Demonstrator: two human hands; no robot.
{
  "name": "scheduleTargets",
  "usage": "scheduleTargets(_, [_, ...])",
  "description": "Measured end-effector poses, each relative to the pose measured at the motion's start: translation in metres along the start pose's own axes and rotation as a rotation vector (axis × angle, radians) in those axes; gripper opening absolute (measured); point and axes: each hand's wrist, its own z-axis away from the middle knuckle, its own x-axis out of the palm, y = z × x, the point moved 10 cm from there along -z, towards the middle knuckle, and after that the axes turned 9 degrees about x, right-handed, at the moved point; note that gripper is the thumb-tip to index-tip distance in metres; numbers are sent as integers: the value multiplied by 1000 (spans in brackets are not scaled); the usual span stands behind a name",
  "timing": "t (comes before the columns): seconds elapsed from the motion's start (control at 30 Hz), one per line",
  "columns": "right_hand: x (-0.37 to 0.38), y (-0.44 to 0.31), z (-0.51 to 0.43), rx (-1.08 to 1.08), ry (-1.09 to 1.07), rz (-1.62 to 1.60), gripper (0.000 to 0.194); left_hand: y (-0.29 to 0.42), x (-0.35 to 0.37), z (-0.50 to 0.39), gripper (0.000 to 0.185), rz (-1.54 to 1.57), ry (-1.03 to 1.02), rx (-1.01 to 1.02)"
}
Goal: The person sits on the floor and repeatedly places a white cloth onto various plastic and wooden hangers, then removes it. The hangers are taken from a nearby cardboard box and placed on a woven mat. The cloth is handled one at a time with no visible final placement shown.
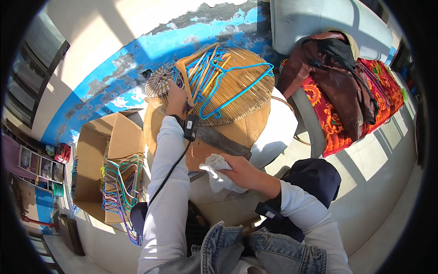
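Note:
My right hand grips a crumpled white cloth in front of the table's near edge. Reaching forward, my left hand is at the left side of a pile of hangers, beside a wooden hanger. Its fingertips are hidden, so whether it holds a hanger is unclear. Blue plastic hangers and a few yellow ones lie tangled on a round slatted mat. A coiled woven item sits just left of my hand. A dark flat strip lies on the cardboard nearer me.
To the left stands an open cardboard box with many coloured hangers hung over its edges. At right, a brown leather jacket lies across a red patterned blanket on a seat. A peeling blue wall rises behind the table.

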Motion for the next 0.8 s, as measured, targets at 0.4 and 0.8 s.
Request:
scheduleTargets(0.4, [3, -28, 22, -160, 24, -10, 30, 29, 31, 10, 53, -385, -9, 198])
scheduleTargets(0.8, [-6, -36, 21, -179, 34, -45, 25, -2, 14, -19, 36, -727, -186, 129])
